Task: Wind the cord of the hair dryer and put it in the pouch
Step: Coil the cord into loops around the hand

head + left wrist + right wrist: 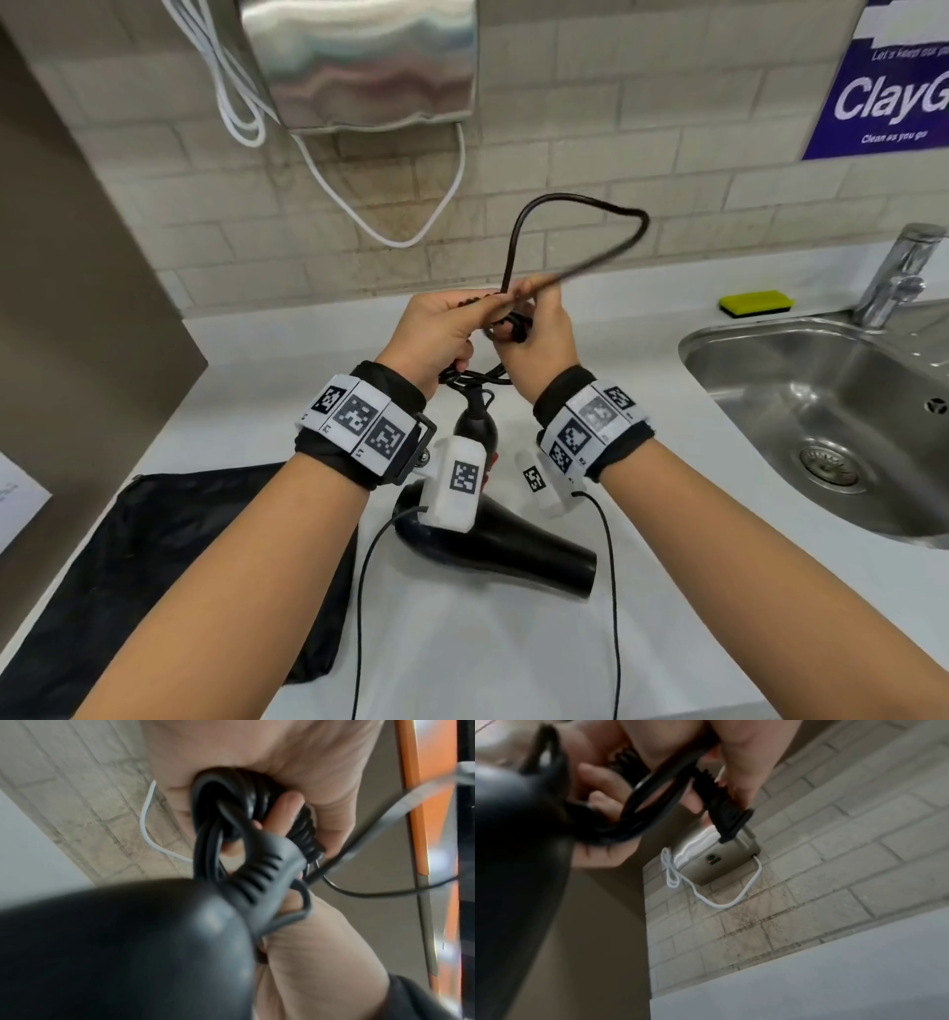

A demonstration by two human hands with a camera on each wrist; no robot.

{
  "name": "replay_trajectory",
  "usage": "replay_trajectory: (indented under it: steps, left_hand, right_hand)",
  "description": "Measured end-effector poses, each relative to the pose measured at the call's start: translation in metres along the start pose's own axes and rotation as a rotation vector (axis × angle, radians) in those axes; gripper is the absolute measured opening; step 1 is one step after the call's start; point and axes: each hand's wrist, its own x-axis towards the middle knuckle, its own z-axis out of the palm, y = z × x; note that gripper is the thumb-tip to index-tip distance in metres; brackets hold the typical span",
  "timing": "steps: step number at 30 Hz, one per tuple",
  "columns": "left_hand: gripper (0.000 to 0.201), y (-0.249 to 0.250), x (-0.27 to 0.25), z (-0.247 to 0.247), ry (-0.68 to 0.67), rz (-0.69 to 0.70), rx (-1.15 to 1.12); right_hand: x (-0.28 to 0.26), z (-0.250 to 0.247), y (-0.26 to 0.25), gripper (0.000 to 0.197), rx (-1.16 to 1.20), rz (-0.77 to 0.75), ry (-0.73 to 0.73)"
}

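We see a smooth black plastic dryer [518, 545] lying on its side on the matte white counter [667, 591], low in the centre of the head view, its tapered nozzle pointing to the right and its handle running up the frame toward our wrists. Just left of it, at the lower left, lies the pouch [169, 560], flat, limp and black, of a fine mesh-like cloth. The cord [518, 241] is a round, glossy black rubber line; several turns of it are bunched into a coil between our two hands, and one free loop arches upward in a rounded triangle against the pale, rough tiles. Our left hand [436, 334] sits in mid-frame with its fingers curled tight round the coil, which the left wrist view shows packed into the palm beside the ribbed strain relief. Our right hand [544, 339], touching the left, pinches the strand of the loop between thumb and fingers; the right wrist view shows a ridged black plug [716, 801] against those fingers. Both hands hover above the dryer's handle, apart from the pouch. At right are a brushed steel sink [801, 390], a chrome tap [898, 272] and a yellow sponge [755, 301].
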Motion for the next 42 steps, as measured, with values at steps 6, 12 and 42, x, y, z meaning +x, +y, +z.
replay_trajectory:
  steps: [6,12,42]
  left_hand:
    - [0.011,0.003,0.005,-0.006,0.116,-0.050,-0.058]
    - [0.017,0.003,0.010,-0.020,0.208,-0.064,-0.120]
    - [0.017,0.004,0.005,-0.010,0.137,-0.060,-0.095]
  right_hand:
    - [0.001,-0.024,0.005,0.020,0.007,0.139,-0.436]
    - [-0.015,-0.070,0.070,0.014,-0.308,0.422,-0.417]
    - [0.003,-0.033,-0.028,0.019,-0.061,0.192,-0.310]
